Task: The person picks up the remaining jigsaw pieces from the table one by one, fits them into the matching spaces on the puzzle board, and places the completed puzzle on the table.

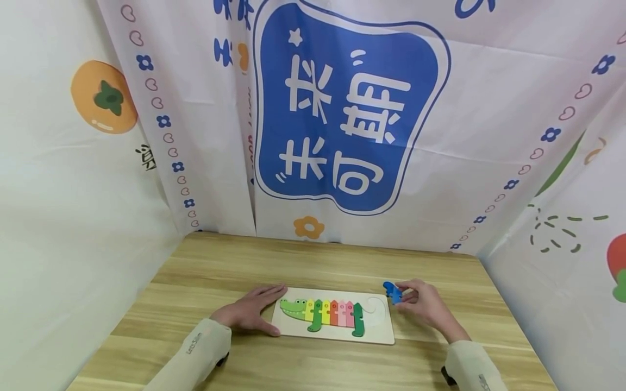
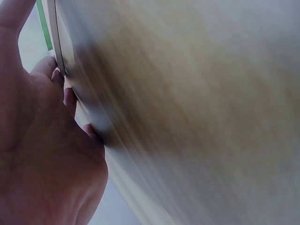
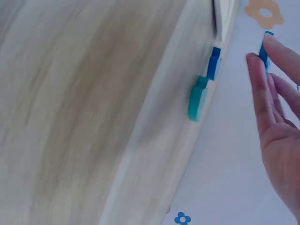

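Note:
A pale wooden board (image 1: 337, 338) lies on the table, bearing a crocodile puzzle with a green head (image 1: 293, 307), colored body pieces (image 1: 334, 313) and green leg pieces (image 1: 358, 320). My left hand (image 1: 251, 309) rests at the board's left end, thumb and fingers spread towards its two corners. Above the table beside the board's right end, my right hand (image 1: 424, 304) pinches a blue puzzle piece (image 3: 265, 52) between thumb and fingertips. Under that hand, a dark blue piece (image 3: 214, 63) and a teal piece (image 3: 198, 99) lie on the table in the right wrist view.
The wood-grain table (image 1: 313, 366) runs back to a printed white curtain (image 1: 215, 179), with more curtain at both sides. A curled tail outline (image 1: 376, 307) marks the board's right end.

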Demonstrator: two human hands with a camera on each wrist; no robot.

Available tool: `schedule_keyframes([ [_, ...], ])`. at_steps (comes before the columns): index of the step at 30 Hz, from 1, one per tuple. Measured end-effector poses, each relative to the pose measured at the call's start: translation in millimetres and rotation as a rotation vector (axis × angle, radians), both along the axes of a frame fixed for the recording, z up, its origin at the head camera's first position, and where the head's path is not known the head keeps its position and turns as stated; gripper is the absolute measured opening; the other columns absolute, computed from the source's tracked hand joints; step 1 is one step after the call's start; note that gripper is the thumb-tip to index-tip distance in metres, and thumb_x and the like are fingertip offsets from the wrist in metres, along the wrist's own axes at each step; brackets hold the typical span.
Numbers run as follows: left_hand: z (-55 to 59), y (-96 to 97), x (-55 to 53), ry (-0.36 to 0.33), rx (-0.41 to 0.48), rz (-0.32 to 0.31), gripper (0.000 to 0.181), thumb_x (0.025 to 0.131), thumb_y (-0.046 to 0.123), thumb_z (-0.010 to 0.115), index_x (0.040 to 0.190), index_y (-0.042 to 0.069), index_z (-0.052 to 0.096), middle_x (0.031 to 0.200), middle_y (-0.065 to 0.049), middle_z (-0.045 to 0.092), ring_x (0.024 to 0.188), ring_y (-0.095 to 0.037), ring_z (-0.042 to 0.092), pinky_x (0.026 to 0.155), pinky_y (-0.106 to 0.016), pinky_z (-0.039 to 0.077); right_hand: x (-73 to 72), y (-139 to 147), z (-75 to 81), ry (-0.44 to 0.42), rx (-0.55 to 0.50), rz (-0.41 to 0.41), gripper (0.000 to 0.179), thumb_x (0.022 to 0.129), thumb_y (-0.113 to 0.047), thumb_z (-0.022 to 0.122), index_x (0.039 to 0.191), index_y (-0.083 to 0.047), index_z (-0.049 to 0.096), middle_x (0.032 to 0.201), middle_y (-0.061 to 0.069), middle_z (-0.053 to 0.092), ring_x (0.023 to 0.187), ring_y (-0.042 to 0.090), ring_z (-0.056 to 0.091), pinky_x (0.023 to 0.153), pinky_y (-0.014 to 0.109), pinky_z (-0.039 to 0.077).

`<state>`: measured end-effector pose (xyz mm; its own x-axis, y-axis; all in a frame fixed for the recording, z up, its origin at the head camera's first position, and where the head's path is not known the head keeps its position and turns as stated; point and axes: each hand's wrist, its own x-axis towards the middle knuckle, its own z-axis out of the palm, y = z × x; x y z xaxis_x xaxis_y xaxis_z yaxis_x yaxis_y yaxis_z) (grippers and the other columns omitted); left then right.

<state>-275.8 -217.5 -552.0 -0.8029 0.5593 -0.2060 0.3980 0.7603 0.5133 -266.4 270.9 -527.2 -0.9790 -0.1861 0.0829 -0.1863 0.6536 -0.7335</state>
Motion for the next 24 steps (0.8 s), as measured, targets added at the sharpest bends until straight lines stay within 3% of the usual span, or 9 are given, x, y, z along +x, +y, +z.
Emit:
schedule_keyframes([
  [11, 0.3, -0.1, 2.1, -0.006, 0.004, 0.006, 0.111, 0.080, 0.063, 0.081, 0.166, 0.023, 0.025, 0.174, 0.000, 0.020, 0.158, -0.039, 0.018, 0.120, -0.069, 0.025, 7.2, -18, 16.8, 0.343, 0.002, 0.050, 0.053, 0.077, 0.003, 0.088, 0.127, -0.003, 0.072, 0.113, 0.011, 0.069, 0.084, 0.013, 0.071, 0.077, 0.027, 0.062],
  [15, 0.2, -0.8, 2.0, -0.003, -0.004, 0.008, 0.111, 0.079, 0.064, 0.081, 0.166, 0.024, 0.025, 0.174, 0.000, 0.020, 0.158, -0.038, 0.018, 0.120, -0.069, 0.025, 7.4, -21, 19.4, 0.401, -0.008, 0.068, 0.052, 0.077, 0.002, 0.089, 0.125, -0.002, 0.072, 0.112, 0.009, 0.069, 0.084, 0.012, 0.071, 0.077, 0.024, 0.062],
  [24, -1.3, -0.7, 0.7, -0.003, -0.016, 0.009, 0.112, 0.079, 0.066, 0.081, 0.166, 0.025, 0.025, 0.174, 0.000, 0.020, 0.158, -0.038, 0.017, 0.121, -0.069, 0.024, 9.7, -24, 21.6, 0.439, -0.020, 0.077, 0.052, 0.075, 0.005, 0.089, 0.124, -0.001, 0.073, 0.111, 0.010, 0.069, 0.083, 0.013, 0.072, 0.076, 0.024, 0.062],
])
